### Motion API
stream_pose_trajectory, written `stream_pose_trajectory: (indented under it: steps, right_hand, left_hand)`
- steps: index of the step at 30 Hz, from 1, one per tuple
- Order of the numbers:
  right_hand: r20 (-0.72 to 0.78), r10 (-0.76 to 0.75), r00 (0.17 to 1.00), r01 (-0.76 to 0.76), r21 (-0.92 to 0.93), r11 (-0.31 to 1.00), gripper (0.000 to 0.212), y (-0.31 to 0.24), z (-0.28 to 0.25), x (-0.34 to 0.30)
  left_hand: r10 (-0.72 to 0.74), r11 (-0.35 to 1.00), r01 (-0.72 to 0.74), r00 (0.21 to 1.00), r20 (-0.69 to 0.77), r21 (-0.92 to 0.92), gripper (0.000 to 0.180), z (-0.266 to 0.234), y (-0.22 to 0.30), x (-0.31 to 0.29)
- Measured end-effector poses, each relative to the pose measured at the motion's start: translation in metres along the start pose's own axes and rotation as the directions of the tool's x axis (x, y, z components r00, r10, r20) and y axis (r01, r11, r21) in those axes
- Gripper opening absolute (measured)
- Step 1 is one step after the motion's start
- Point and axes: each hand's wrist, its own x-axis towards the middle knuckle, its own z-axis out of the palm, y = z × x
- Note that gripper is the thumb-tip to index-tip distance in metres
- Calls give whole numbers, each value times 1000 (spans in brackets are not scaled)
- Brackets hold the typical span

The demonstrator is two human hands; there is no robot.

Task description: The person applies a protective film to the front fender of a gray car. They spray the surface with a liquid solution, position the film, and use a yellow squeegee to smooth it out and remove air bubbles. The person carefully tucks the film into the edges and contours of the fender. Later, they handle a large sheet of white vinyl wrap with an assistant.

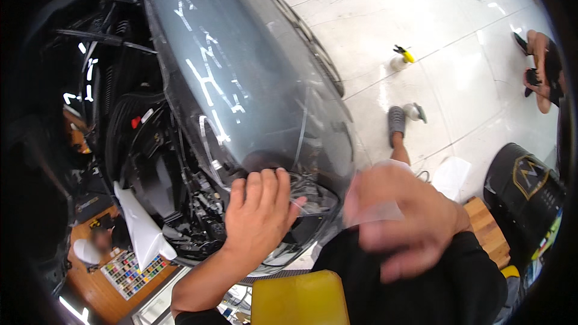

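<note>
Right hand (415, 216): showing as a blur beside the front end of the grey fender, to its right; its fingers are curling loosely, and whether they are touching the fender I cannot tell.
Pale translucent patch (385, 212): overlapping the right hand's fingers; whether it is being gripped is too blurred to tell.
Left hand (259, 210): lying palm down at the fender's front end, four fingers keeping close together, thumb standing apart to the right; the fingertips are resting at the fender's lower edge.
Grey fender (235, 66): stretching away ahead of both hands, its front end sitting directly under the left fingertips and left of the right hand, its glossy surface reflecting ceiling lights.
Headlight (313, 192): sitting just below the fender's front end, partly hiding behind the left hand.
Engine bay (156, 180): lying open left of the fender.
Yellow block (299, 301): showing below the fender, behind the left wrist.
Spray bottle (400, 60): standing well right of the fender on the pale floor (439, 18).
</note>
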Motion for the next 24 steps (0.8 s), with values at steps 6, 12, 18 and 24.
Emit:
stream_pose_trajectory:
  steps: [6,12,18,24]
  right_hand:
    - [-62,-436,898,430,-84,899,22,-27,31,33]
    - [145,-259,955,265,-24,964,24,-26,15,29]
    - [34,-244,969,246,-160,956,25,11,5,10]
    - [-183,-417,890,416,-46,908,18,-8,41,6]
  left_hand:
    - [61,998,-62,998,26,26,51,-2,1,5]
    - [82,993,-87,995,57,77,44,-2,3,4]
    - [97,992,-100,994,45,71,36,-2,5,5]
    - [155,988,-156,988,24,24,32,2,1,13]
